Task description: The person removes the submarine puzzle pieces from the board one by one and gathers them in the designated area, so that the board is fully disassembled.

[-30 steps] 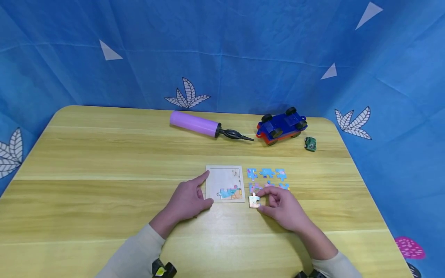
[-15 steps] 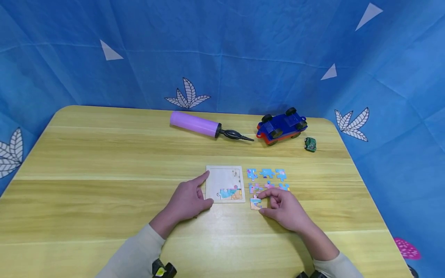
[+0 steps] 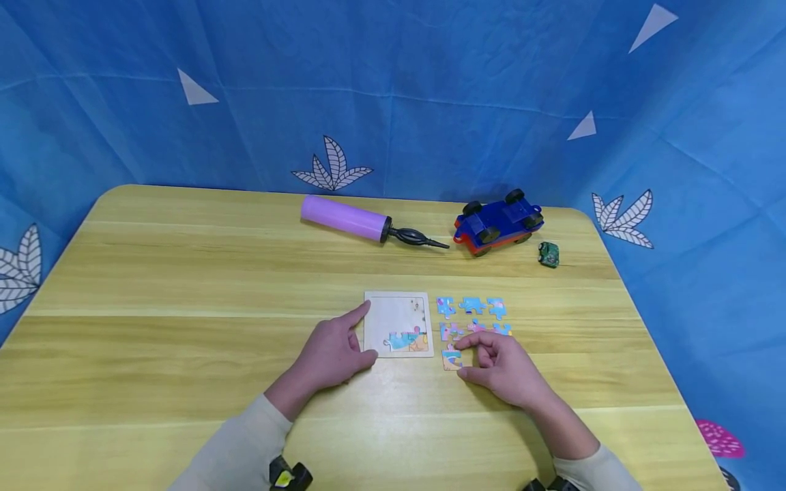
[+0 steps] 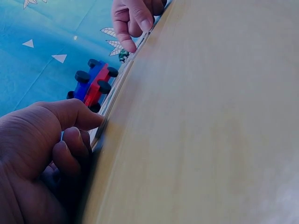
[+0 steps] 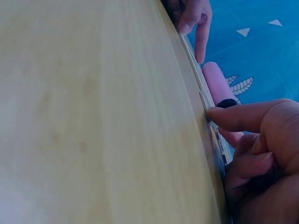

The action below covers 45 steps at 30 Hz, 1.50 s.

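Left hand (image 3: 331, 353) steadies the puzzle tray (image 3: 398, 324), index finger straight along its left edge, gripping nothing. Right hand (image 3: 500, 368) pinches a puzzle piece (image 3: 452, 359), now lowered flat onto the table (image 3: 184, 286) just right of the tray, apparently re-oriented before insertion.

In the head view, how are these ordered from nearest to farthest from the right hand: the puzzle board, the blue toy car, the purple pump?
1. Puzzle board: just left of the right hand, near table edge.
2. Blue toy car: far side of the table, straight beyond the hand.
3. Purple pump: far side, to the left.
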Tool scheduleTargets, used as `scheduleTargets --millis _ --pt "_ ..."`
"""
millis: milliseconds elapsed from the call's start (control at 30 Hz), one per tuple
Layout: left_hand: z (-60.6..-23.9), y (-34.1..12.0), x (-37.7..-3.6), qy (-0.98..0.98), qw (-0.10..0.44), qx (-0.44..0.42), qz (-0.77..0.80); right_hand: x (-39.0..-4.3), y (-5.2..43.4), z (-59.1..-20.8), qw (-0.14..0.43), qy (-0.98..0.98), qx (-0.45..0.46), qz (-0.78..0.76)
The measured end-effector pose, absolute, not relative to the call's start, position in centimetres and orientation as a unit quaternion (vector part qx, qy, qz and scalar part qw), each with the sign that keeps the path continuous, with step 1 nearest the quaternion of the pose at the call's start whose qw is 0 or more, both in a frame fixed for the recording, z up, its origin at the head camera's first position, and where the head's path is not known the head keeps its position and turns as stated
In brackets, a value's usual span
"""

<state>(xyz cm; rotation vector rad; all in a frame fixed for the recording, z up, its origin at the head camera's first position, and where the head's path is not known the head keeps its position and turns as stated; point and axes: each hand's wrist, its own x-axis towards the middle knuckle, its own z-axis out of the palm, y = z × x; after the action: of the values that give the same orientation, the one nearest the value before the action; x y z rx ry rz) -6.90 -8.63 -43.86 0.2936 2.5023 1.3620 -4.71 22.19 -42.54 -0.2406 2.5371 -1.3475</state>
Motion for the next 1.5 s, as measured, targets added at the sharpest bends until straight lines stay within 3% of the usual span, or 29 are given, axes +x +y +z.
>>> scheduleTargets --millis 533,1500 --pt "-43.8 -8.5 -7.0 0.867 0.141 0.099 0.468 -6.5 18.6 -41.8 0.120 0.866 -0.108 -0.473" --pt "-43.9 -8.6 -7.1 0.870 0.138 0.105 0.462 -8.5 15.0 -41.9 0.191 0.863 -0.152 -0.443"
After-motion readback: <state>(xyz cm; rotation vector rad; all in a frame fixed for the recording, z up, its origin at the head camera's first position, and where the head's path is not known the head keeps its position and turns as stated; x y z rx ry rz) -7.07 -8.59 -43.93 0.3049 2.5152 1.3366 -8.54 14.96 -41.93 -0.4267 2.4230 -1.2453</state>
